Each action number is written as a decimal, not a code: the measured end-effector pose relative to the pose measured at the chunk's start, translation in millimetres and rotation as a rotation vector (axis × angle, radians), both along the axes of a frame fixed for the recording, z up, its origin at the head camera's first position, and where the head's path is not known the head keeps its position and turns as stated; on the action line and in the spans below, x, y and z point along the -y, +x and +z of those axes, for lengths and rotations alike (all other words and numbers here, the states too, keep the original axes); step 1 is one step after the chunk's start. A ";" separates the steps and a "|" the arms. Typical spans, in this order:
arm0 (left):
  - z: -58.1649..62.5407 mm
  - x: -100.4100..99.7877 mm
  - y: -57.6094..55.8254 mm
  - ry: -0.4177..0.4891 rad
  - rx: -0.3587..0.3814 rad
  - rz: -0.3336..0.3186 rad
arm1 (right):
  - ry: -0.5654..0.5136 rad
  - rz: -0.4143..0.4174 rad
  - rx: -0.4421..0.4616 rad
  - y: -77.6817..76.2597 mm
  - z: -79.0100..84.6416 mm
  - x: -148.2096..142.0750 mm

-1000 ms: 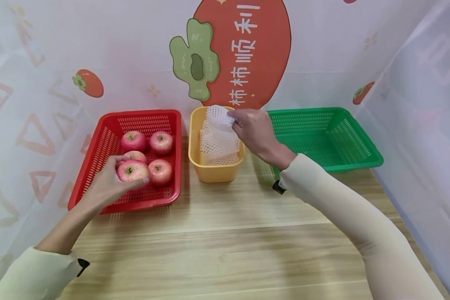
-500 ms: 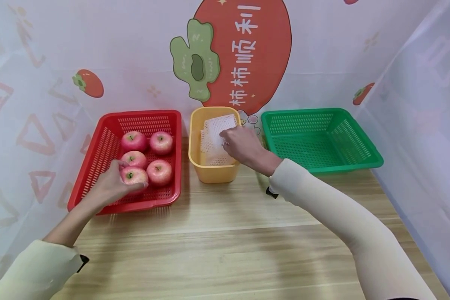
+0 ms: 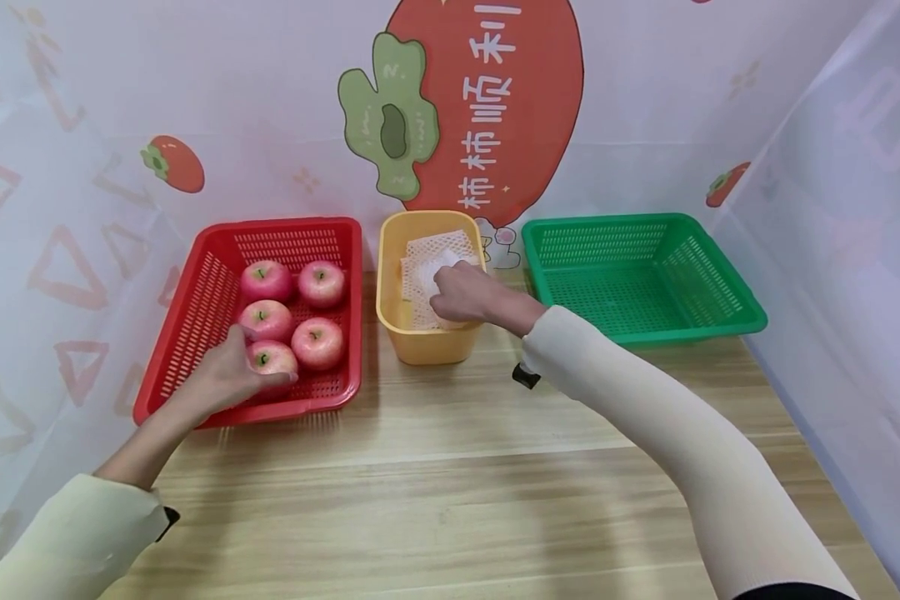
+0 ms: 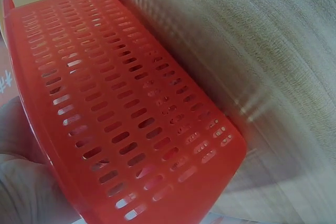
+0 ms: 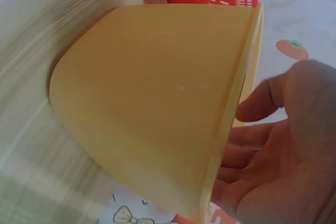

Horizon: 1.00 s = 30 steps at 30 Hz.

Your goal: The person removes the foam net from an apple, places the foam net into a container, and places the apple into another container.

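Observation:
My left hand (image 3: 225, 371) reaches into the red basket (image 3: 354, 333) and grips the nearest apple (image 3: 273, 358), thumb on its near side and fingers on its far left. Several other red-pink apples, such as the one beside it (image 3: 318, 343), lie around it. In the left wrist view the basket wall (image 4: 121, 108) hides the fingers. My right hand (image 3: 468, 293) is down in the yellow bin (image 3: 431, 348), pinching a white foam net (image 3: 435, 250) on the pile inside. The right wrist view shows its fingers (image 5: 247, 156) passing over the bin's rim, their tips hidden.
A green basket (image 3: 607, 287) stands right of the yellow bin, with the red basket on the bin's left. All three sit on a wooden table (image 3: 420, 500) against a printed white backdrop (image 3: 270, 100). White side sheets flank the table.
My left hand has lowered its apple deeper into the red basket. My right hand has come down and left into the yellow bin, and the foam net it held raised now lies lower.

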<state>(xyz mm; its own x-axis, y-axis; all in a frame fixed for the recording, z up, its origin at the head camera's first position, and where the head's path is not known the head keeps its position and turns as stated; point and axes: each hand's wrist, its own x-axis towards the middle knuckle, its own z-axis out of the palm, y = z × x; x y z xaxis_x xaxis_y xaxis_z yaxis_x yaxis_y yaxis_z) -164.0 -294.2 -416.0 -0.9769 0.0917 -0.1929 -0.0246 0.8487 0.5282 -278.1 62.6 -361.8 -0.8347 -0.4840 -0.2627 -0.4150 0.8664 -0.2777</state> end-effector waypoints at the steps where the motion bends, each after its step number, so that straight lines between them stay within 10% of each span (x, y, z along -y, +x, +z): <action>1: 0.0 -0.3 0.0 -0.003 0.003 -0.003 | -0.001 -0.001 -0.002 -0.6 -0.9 2.0; 14: -6.1 -3.3 -2.4 -0.071 0.043 -0.058 | -0.008 -0.012 0.006 -4.6 -11.6 10.7; 30: 10.0 1.4 -0.2 -0.118 0.093 -0.043 | -0.230 -0.075 -0.074 0.9 38.2 -15.3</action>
<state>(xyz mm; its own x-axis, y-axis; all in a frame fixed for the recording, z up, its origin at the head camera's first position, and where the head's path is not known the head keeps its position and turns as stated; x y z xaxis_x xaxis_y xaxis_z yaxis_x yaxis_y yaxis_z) -164.3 -295.6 -406.1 -0.9500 0.1040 -0.2943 -0.0315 0.9061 0.4219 -277.2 77.9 -323.6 -0.8835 -0.4596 -0.0901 -0.3779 0.8132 -0.4427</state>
